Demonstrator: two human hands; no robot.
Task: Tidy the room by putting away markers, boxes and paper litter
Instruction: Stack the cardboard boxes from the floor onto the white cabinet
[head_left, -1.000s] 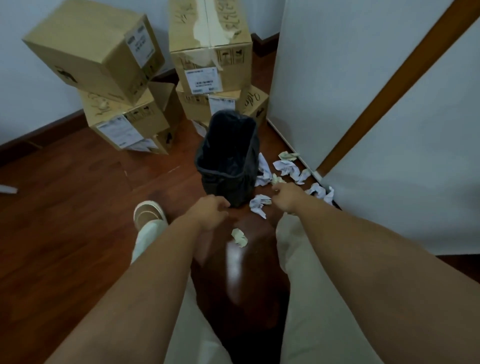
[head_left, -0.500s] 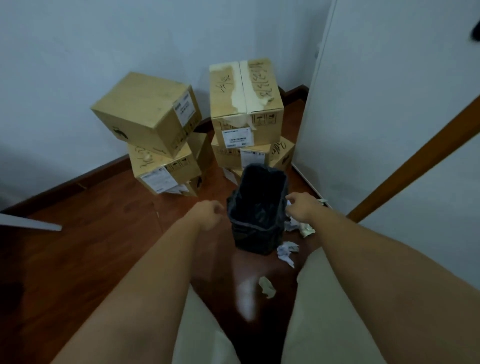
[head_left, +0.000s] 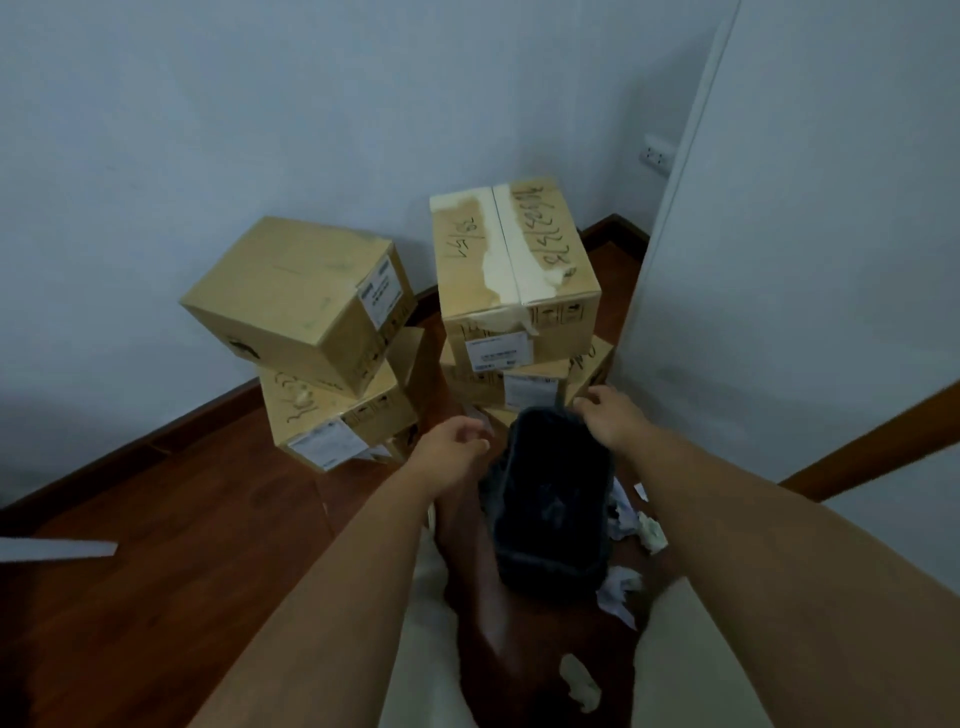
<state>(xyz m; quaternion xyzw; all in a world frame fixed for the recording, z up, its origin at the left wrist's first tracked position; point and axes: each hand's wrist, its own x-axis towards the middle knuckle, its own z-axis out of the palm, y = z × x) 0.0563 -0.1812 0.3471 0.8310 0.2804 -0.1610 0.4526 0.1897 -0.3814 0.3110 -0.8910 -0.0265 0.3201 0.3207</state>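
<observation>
A black bin (head_left: 550, 519) with a dark liner stands on the wooden floor between my arms. My right hand (head_left: 608, 415) hovers over its far rim, fingers spread and pointing down, with nothing visible in it. To the left of the bin, my left hand (head_left: 452, 447) is loosely curled and holds nothing. Crumpled paper lies right of the bin (head_left: 652, 538), in front of it (head_left: 618, 592), and nearer me (head_left: 579, 680). Behind the bin are two stacks of cardboard boxes, the left stack (head_left: 301, 306) and the right stack (head_left: 514, 260).
A white panel (head_left: 779, 260) with a wooden strip (head_left: 872, 441) closes off the right side. A pale wall and dark baseboard run behind the boxes. A wall socket (head_left: 657, 156) sits high on the right. A white strip (head_left: 57, 548) lies on the floor at far left.
The view has tilted up toward the wall. My right hand left the paper on the floor and rose over the bin's far rim. My left hand rose beside the bin.
</observation>
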